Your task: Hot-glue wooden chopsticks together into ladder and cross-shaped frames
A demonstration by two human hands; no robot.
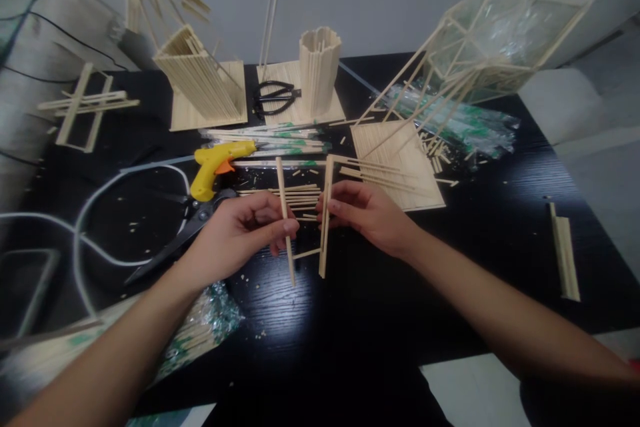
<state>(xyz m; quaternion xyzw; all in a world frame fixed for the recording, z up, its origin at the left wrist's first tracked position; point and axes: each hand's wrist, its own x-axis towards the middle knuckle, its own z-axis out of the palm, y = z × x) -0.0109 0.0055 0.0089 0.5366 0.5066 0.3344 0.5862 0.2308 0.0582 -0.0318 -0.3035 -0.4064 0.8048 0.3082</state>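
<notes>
Between my hands is a small frame of wooden sticks, with two long sides and a short crosspiece low down joining them. My left hand pinches its left side between thumb and fingers. On the right side, my right hand grips the paired sticks, fingertips partly hidden behind them. Several loose wooden sticks lie on the table just beyond the frame. A yellow glue gun with an orange trigger rests past my left hand. Partly under my left forearm are black-handled scissors.
Stick-built structures stand at the back: a slanted box, a round tower and a lantern-like frame on a stick base. A white cable loops at left. Bagged sticks lie front left. A stick bundle lies right.
</notes>
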